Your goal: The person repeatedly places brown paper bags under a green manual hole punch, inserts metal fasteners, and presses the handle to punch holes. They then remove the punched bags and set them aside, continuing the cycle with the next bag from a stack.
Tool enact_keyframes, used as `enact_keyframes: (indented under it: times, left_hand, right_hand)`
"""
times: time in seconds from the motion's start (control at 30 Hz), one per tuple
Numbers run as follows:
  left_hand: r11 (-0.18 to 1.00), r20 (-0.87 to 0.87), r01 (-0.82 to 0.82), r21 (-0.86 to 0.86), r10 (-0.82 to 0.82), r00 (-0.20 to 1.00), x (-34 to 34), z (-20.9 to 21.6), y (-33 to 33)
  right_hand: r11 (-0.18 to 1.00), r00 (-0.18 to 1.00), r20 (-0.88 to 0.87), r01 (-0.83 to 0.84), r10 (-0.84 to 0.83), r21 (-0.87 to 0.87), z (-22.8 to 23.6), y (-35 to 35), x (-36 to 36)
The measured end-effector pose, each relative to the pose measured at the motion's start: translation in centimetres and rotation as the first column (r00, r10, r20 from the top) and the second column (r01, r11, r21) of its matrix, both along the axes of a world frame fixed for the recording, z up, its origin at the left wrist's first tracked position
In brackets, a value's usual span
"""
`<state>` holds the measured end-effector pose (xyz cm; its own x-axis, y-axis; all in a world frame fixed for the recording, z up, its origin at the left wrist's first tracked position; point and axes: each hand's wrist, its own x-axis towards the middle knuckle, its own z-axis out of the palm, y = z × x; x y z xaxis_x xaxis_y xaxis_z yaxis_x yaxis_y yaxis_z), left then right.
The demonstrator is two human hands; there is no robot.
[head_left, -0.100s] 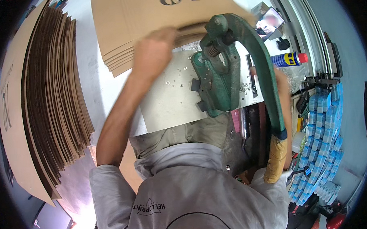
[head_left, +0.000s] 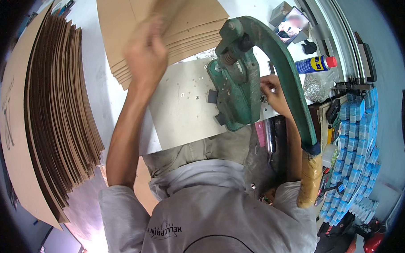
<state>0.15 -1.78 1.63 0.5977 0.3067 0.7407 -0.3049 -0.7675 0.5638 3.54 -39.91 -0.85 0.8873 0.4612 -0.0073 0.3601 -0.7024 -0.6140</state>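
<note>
The green press (head_left: 239, 91) stands on the white table (head_left: 93, 54), its curved lever (head_left: 294, 78) arching over to the right and ending in a yellow-wrapped grip (head_left: 309, 180); beyond the press and to its left, the left hand (head_left: 146, 50) is closed on the edge of a cardboard sheet (head_left: 170, 9), both blurred, the sheet tilted up above the fanned cardboard stack (head_left: 195, 39); the right hand (head_left: 273, 95) is just to the right of the press, its fingers bent over small metal pieces (head_left: 264, 99), though whether it grips one I cannot tell.

Directly left of the press lies a pale metal plate (head_left: 175, 116) with tiny rings (head_left: 182, 95) scattered over it; well to the left of the press, many more cardboard sheets (head_left: 63, 104) stand on edge in a thick row; to the right of the press, past the lever, are a blue can with a red cap (head_left: 315, 64) and a clear bag of metal pieces (head_left: 317, 87); beyond the press on its right side, a lit phone (head_left: 293, 24) leans on a small box (head_left: 279, 13).
</note>
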Motion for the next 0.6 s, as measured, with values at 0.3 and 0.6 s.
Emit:
enact_keyframes:
  times: [0.3, 0.6]
  left_hand:
    - [0.659, 0.029, 0.101, -0.746, -0.119, 0.992, -0.8, -1.9, -5.9]
    - [0.893, -0.358, 0.181, -0.413, -0.341, 0.869, -6.4, -1.8, -4.0]
  right_hand:
    - [0.986, 0.971, -0.185, 0.163, -0.152, 0.041, -0.9, 3.5, -0.9]
    - [0.949, 0.953, -0.293, 0.024, 0.073, 0.314, -2.3, 7.6, 2.5]
